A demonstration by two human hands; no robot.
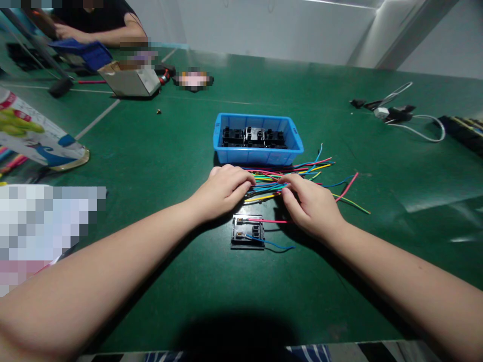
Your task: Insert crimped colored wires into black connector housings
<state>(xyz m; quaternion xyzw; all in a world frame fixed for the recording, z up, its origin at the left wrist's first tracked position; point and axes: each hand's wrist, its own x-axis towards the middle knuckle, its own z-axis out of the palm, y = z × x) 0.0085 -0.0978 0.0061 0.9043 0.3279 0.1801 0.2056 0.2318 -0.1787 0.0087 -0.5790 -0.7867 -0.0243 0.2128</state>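
We are apparently sorting wires (266, 187) between the bin (260, 156) and panel (245, 243), left hand (228, 190) and right hand (312, 202) touching them; we cannot tell whether either grip is closing. Overlapping strands are seemingly calling for light fingertips.

One head-worn view — looking forward and down past both forearms onto the table (169, 301).

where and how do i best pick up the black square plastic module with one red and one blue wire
I'd pinch the black square plastic module by its near and far edges, coming from the left: it lies flat, its rim offers straight sides, and the red wire and blue wire trail off to the right, so fingers there could snag them.
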